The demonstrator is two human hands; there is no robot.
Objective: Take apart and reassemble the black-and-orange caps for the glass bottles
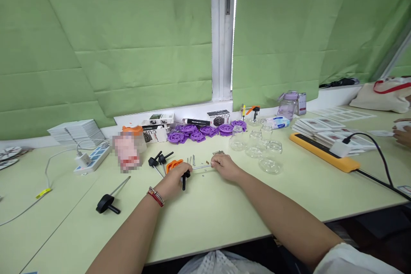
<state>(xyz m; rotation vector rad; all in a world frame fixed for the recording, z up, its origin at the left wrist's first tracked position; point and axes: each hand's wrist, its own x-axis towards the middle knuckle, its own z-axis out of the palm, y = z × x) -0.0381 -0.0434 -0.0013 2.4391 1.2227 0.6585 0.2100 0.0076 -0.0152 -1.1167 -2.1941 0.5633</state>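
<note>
My left hand [175, 180] is closed around the black head of a crank handle [184, 182], whose thin metal rod points right. At the far end of that rod, my right hand [225, 168] has its fingers pinched together; anything small between them is hidden. Orange plastic pieces [173, 165] lie just behind my left hand. Two similar black crank handles [153, 162] rest to its left, and another crank handle [105, 203] lies apart nearer the front left. Small metal pins [193, 160], tiny loose parts [203, 175] and springs [218, 152] are scattered around the rod.
Purple plastic discs [197, 133] and printed boxes [219, 117] line the back. Clear glass jars [270, 159] stand to the right, before a yellow power strip [324, 153] with a cable. A white power strip [93, 158] sits left. Another person's hand [403, 135] shows far right.
</note>
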